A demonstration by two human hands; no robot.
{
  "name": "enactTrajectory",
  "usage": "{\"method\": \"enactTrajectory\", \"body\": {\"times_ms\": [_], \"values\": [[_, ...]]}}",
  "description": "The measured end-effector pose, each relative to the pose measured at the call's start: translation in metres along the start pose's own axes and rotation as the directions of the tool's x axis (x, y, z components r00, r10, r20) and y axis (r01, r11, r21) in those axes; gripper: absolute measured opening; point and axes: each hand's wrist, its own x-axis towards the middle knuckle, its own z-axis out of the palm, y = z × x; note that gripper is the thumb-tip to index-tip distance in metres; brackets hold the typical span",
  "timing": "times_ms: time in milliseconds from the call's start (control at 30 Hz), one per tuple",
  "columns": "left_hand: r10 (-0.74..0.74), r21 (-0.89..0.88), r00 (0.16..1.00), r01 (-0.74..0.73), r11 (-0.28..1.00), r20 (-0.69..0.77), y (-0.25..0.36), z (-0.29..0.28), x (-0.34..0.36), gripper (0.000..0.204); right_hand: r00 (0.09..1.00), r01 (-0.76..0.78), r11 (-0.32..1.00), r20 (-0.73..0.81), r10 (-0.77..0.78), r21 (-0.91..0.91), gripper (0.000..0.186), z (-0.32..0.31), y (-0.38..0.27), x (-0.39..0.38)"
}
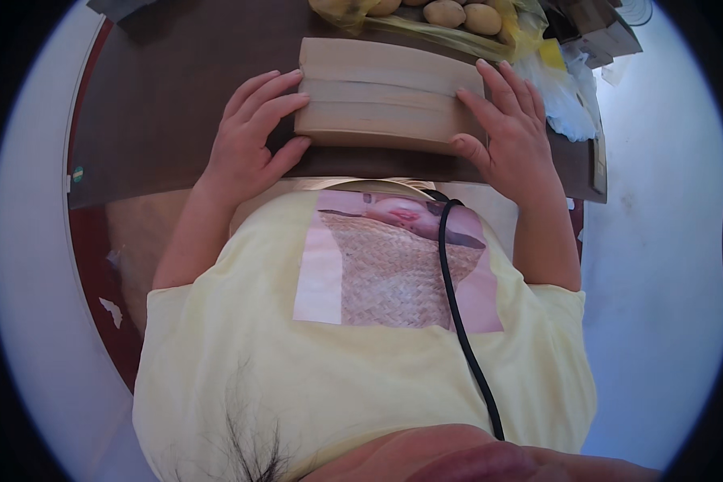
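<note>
A closed brown cardboard box (390,95), with a strip of tape running along its top, sits on the dark table close in front of me. My left hand (253,128) is at its left end, fingertips against the edge and thumb at the near corner. At the opposite end my right hand (510,128) curves over the edge, its fingers on the far part and its thumb at the near side. The box is held between both hands; its underside is hidden.
Beyond the box, a yellow plastic bag (426,36) holds several potatoes (444,14). A whitish plastic bag (569,104) lies at the table's right side, near cardboard boxes (602,32). A black cord (463,321) hangs down my shirt. The dark table's (153,153) near edge runs before me.
</note>
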Motion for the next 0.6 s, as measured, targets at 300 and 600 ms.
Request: {"method": "enactTrajectory", "body": {"times_ms": [300, 600], "values": [[-0.006, 0.002, 1.0, 0.006, 1.0, -0.01, 0.0, -0.004, 0.001, 0.051, 0.958, 0.276, 0.949, 0.036, -0.285, 0.151, 0.066, -0.005, -0.052, 0.063], [-0.017, 0.08, 1.0, 0.017, 0.997, 0.0, 0.002, -0.004, 0.0, 0.05, 0.913, 0.386, 0.896, 0.046, -0.405, 0.22, 0.068, 0.001, -0.071, 0.073]]}}
